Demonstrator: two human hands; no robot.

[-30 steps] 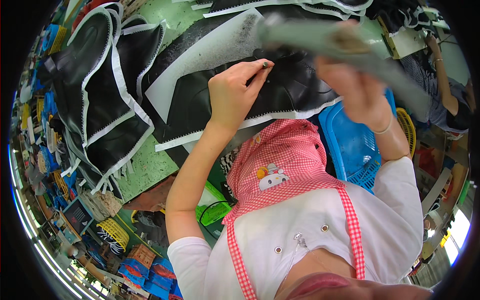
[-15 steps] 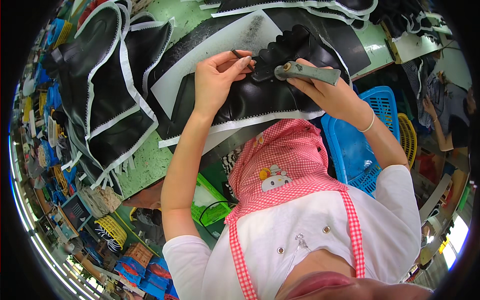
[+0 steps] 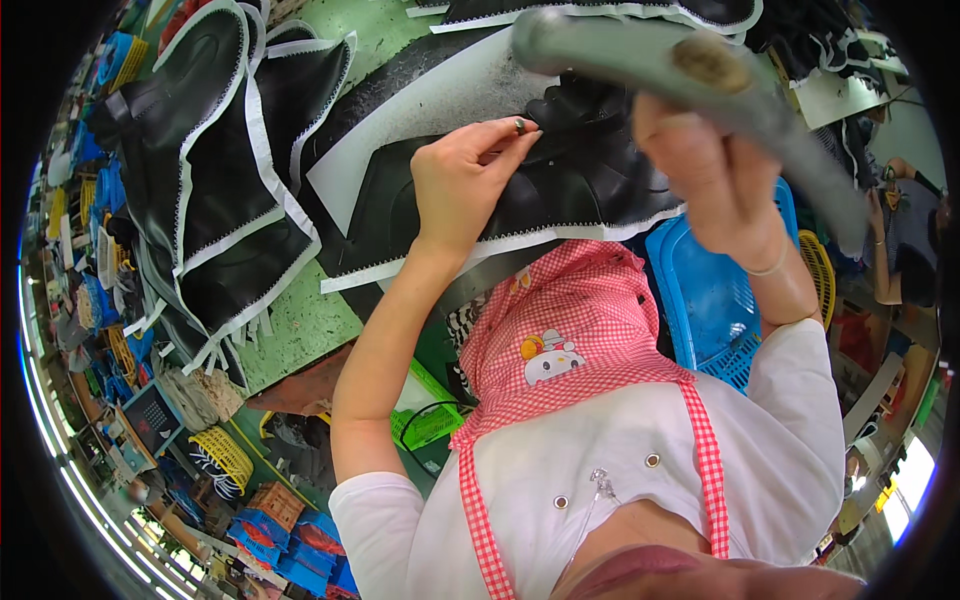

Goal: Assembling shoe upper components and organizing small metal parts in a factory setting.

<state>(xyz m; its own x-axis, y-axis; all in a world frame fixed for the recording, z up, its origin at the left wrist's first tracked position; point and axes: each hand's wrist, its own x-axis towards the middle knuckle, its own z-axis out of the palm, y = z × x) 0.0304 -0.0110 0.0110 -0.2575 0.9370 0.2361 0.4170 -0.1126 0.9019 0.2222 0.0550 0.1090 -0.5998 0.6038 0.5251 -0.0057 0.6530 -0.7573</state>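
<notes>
A black leather-like piece [image 3: 570,195] with a scalloped far edge and a white zigzag-stitched border lies on the bench before me. My left hand [image 3: 465,180] is closed on a thin dark metal punch [image 3: 520,126], seen almost end-on, over the scalloped part. Where the punch's lower tip sits is hidden by my fingers. My right hand [image 3: 715,175] is raised to the right of it, closed round the handle of a hammer [image 3: 620,45]. The grey hammer head is large and blurred in the view, with the wooden handle end showing in its eye.
A white sheet [image 3: 350,185] lies under the piece on the green bench [image 3: 300,335]. Similar black pieces [image 3: 225,200] are heaped at the left, others [image 3: 600,12] at the far edge. A blue basket [image 3: 705,300] stands by my right side, a green one [image 3: 425,425] below the bench.
My right hand has lifted the hammer up from beside the punch, toward the camera and to the right. My left hand has shifted slightly right, and the punch now stands more upright.
</notes>
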